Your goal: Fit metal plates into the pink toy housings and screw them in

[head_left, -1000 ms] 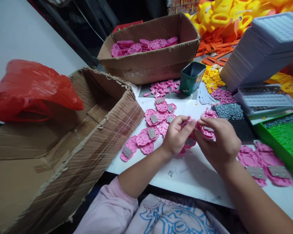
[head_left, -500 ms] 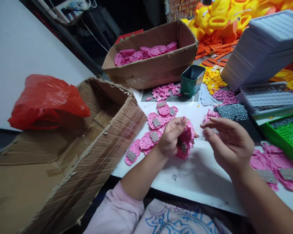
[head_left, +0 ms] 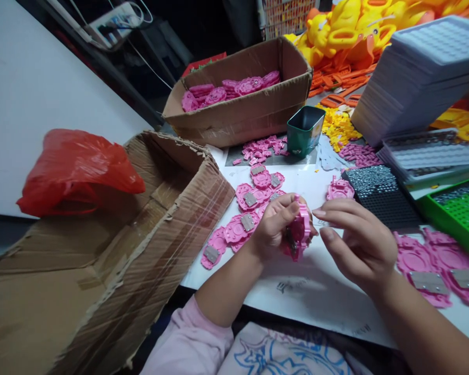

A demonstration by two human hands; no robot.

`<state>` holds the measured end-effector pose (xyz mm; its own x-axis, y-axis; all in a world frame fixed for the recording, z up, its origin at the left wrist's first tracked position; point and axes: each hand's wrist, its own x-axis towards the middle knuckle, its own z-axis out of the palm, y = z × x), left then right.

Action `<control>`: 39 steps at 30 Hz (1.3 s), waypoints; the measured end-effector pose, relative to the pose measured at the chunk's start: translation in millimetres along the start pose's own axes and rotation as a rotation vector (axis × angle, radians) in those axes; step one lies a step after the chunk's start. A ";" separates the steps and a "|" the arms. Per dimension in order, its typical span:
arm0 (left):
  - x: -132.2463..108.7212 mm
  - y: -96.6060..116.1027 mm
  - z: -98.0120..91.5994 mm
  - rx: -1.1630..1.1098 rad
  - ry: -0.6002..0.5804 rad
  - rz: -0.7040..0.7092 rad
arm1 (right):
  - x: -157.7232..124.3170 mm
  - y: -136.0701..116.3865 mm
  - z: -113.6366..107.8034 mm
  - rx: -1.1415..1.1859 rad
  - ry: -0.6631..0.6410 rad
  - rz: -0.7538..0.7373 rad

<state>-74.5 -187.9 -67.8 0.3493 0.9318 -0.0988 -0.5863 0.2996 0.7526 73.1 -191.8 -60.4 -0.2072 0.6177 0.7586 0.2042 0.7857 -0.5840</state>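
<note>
My left hand [head_left: 275,224] grips a pink plastic casing [head_left: 300,232], tilted up on edge above the white table sheet. Something dark sits inside the casing, too unclear to name. Just to its right is my right hand [head_left: 357,242], fingers apart and stretched toward the casing's edge, with nothing visible in them. Left of my left hand lie several pink casings with grey metal plates [head_left: 247,223]. Beyond my right hand rests another pink casing [head_left: 339,188], and by my right forearm lie pink casings with larger metal plates [head_left: 428,281].
An open cardboard box [head_left: 187,219] with a red plastic bag [head_left: 78,172] stands at left. Behind are a box of pink parts [head_left: 238,122], a green tin [head_left: 305,133] and small pink pieces [head_left: 261,150]. At right are a black screw tray [head_left: 391,208], green tray [head_left: 457,219] and stacked white trays [head_left: 406,78].
The casing in my left hand has turned more edge-on. My right hand has moved slightly left, closer to it, uncovering the pink casing behind. The view has shifted a little.
</note>
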 end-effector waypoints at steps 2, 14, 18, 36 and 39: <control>-0.4 1.0 3.6 0.000 0.010 0.011 | 1.6 -1.8 -1.1 -0.022 -0.012 -0.026; 22.3 0.7 1.6 0.023 0.401 0.294 | -8.9 13.5 13.7 -0.410 -0.162 0.138; 21.2 3.8 -0.4 0.059 0.341 0.197 | -11.9 23.2 14.4 -0.452 -0.278 0.236; 7.4 19.4 -3.7 2.057 -0.079 -0.121 | -5.7 57.7 -17.4 -0.604 -0.330 0.230; 8.1 12.5 -0.6 2.086 -0.061 -0.140 | -8.2 59.2 -12.1 -0.629 -0.374 0.280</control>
<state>-79.5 -176.5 -59.6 0.3518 0.9092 -0.2229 0.9304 -0.3135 0.1898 98.5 -150.7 -97.7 -0.3540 0.8480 0.3945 0.7768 0.5015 -0.3809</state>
